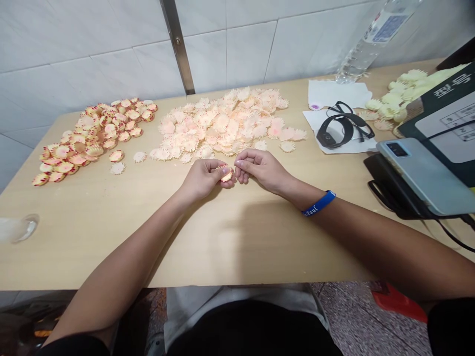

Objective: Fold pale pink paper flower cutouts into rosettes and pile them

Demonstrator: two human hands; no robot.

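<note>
The left hand (202,180) pinches a small frilled peach rosette (226,174) between its fingers (224,170) near the middle of the surface (92,247), while the right hand (261,169) curls narrowly just beside it. Too hard a pinch could crush the thin rim; a slip could drop it toward the pale rosette heap (222,121).

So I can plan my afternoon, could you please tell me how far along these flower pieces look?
The cupped, red-edged flowers piled far left look done. The left hand holds a small flower, with the right hand close against it. Still to do, apparently: the big pale flat pile and the yellowish pile far right.
</note>
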